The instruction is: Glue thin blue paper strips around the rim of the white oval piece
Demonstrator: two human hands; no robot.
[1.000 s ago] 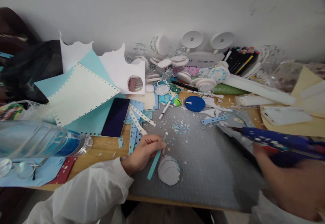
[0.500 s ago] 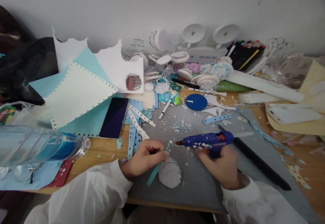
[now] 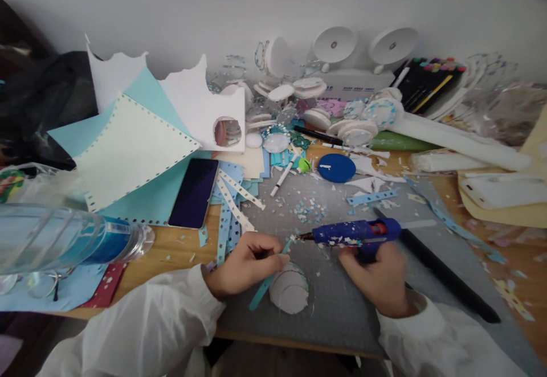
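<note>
My left hand [image 3: 255, 263] is closed around slim teal tweezers [image 3: 261, 293], pinched between thumb and fingers. At their upper tip is a tiny pale paper piece [image 3: 294, 238], right by the glue gun's nozzle. My right hand [image 3: 378, 277] grips the handle of a blue hot glue gun [image 3: 354, 233], which points left and has paper bits stuck along its side. Below the tweezers, a round white disc [image 3: 289, 291] with small pieces around its edge lies on the grey cutting mat [image 3: 342, 320]. Small pale and blue punched paper pieces [image 3: 310, 209] are scattered beyond the nozzle.
A phone [image 3: 194, 193], punched paper sheets [image 3: 137, 149] and a water bottle [image 3: 64, 240] lie to the left. Decorated discs [image 3: 318, 118] crowd the back, near a blue oval [image 3: 337, 167]. A black bar-shaped object [image 3: 448, 274] lies right of my right hand.
The camera view has shifted slightly, so the scene sits a little differently in the picture. Both hands keep their holds, with the tweezers' tip still close to the nozzle.
</note>
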